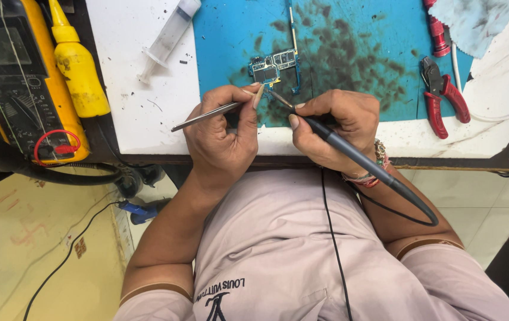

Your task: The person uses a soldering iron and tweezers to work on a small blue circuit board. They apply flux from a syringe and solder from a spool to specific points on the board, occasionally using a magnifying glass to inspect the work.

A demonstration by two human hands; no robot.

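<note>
Tweezers (pixel 207 114) pinched in the left hand (pixel 221 134) and a soldering iron (pixel 349 151) gripped by the right hand (pixel 337 128) meet just below the circuit board (pixel 272 66) on a stained blue mat (pixel 349 53) covering the white bench (pixel 141 101).

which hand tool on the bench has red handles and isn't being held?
The pliers lying right of the blue mat. The tweezers and soldering iron are both in hand, neither red.

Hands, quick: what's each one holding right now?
Left hand: closed on metal tweezers.
Right hand: closed on a dark soldering iron, tip near the circuit board.
</note>
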